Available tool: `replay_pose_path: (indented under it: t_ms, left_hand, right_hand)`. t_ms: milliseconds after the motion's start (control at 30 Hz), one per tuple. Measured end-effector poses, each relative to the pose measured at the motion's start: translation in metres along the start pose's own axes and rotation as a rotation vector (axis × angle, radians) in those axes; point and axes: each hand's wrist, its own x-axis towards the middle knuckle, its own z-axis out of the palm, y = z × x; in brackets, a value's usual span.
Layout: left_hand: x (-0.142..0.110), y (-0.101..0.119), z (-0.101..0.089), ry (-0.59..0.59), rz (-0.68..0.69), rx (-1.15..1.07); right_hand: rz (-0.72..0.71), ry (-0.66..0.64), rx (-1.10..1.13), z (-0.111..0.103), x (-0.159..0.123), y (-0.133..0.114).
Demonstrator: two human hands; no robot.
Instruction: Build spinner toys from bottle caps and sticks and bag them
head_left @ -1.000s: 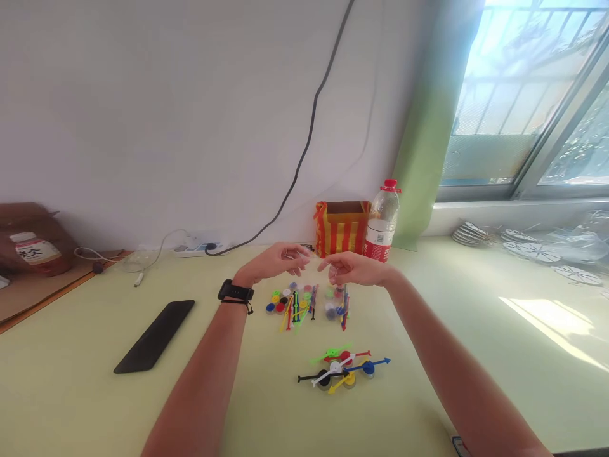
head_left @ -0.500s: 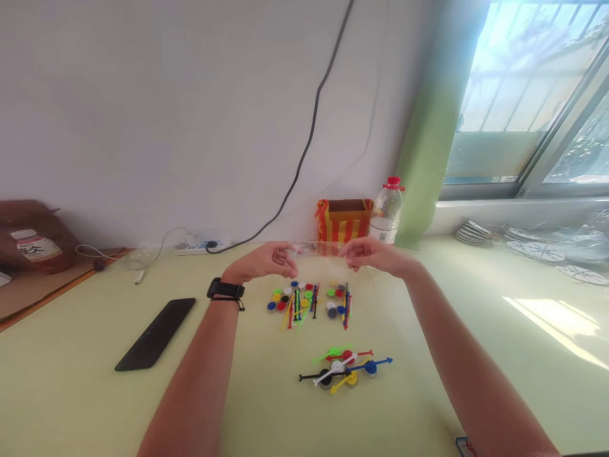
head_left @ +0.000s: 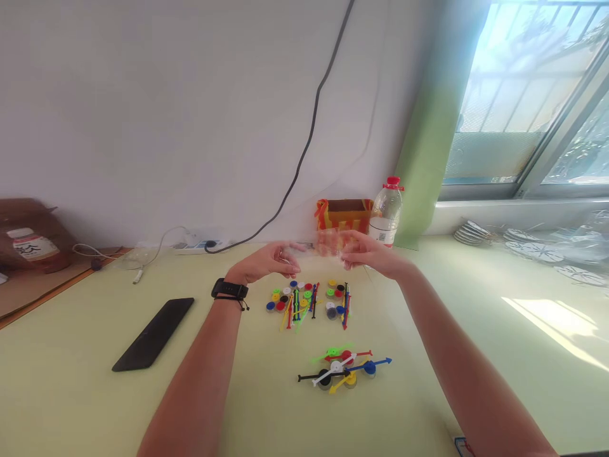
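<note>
Left hand (head_left: pixel 269 261) and right hand (head_left: pixel 373 255) seemingly pinch clear film (head_left: pixel 311 251), blurred, between them above the tabletop (head_left: pixel 266 400). Uneven pull could tear it; a dipping wrist could scatter the discs (head_left: pixel 281 306).

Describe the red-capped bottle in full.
The bottle is clear, seemingly plastic, with a rounded shoulder, a red cap and a red ring at the neck. Its label is white with a small dark code, red lower down. It stands upright by the wall, right of the striped box and near the green curtain. The right hand hides its base; whether anything touches it, I cannot tell.
</note>
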Motion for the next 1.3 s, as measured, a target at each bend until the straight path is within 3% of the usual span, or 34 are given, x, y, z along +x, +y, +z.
replay_pose_path:
  t_ms: [100,267,433,500,600,667,800,1067,1300]
  left_hand:
    - [-0.004,0.003,-0.003,0.038,0.023,0.005]
    - [-0.004,0.006,0.0,0.069,0.021,-0.009]
    - [0.015,0.001,0.011,0.25,0.069,-0.052]
    - [0.021,-0.002,0.013,0.304,0.074,-0.083]
    - [0.025,-0.004,0.013,0.328,0.084,-0.11]
    - [0.024,-0.003,0.013,0.325,0.106,-0.114]
    - [0.019,0.002,0.018,0.28,0.149,-0.127]
    - [0.018,0.006,0.026,0.167,0.135,-0.15]
    - [0.03,-0.005,0.021,0.367,0.159,-0.059]
  right_hand:
    - [-0.013,-0.033,0.004,-0.002,0.0,0.001]
    - [-0.027,0.02,-0.022,-0.003,0.002,0.002]
    - [-0.041,0.04,-0.127,-0.001,0.004,0.006]
    - [-0.057,0.151,-0.229,0.0,0.007,0.009]
    - [-0.117,0.504,-0.396,0.002,0.012,0.008]
    - [-0.18,0.627,-0.411,0.004,0.015,0.005]
    - [-0.204,0.544,-0.35,0.013,0.016,-0.003]
    - [0.011,0.439,-0.129,0.024,0.019,0.005]
    - [-0.038,0.436,-0.105,0.024,0.021,0.008]
